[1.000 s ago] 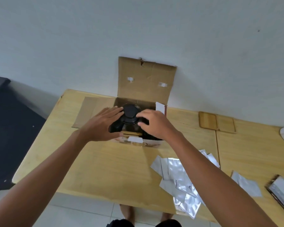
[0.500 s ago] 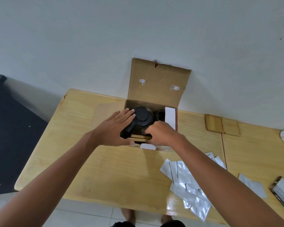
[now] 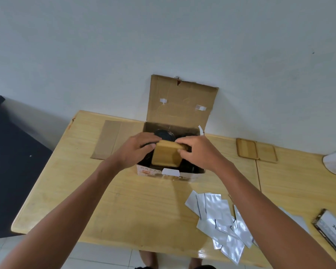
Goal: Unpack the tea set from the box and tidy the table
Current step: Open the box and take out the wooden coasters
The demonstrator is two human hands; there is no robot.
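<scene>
head view, now: we have both hands over the open box [image 3: 171, 172], which sits mid-table against the wall, lid flap standing up behind it. our left hand [image 3: 137, 152] and right hand [image 3: 198, 152] are both closed on a small wooden tray [image 3: 166, 155], left fingers hooked over its far left corner, right fingers pinching its right edge. the tray is tilted, near edge low, and lifted to about the box rim, not yet clear of the box.

change: half a second back the hands were down on the dark teapot and only a sliver of wood showed beside it. now the tray is up and covers most of the opening; the teapot [image 3: 164, 133] shows only as a dark round lid behind it, still inside. the camera has also drifted, so the box sits a little differently in frame.

meaning, as we judge it: the tray is the piece coming out this time, the pot stays for a later lift. two matching trays [image 3: 256, 150] already lie on the table [image 3: 144, 200] to the right of the box, touching each other, so setting this one beside them looks the likely place.

still to tidy: a loose heap of silver packets [image 3: 219, 216] near the front right, a dark printed packet [image 3: 332, 230] at the right edge, a flat cardboard sheet [image 3: 113, 139] left of the box. a white object at far right is cut off; we cannot tell what it is.

risk: the tilted tray could knock the pot lid as it clears.
</scene>
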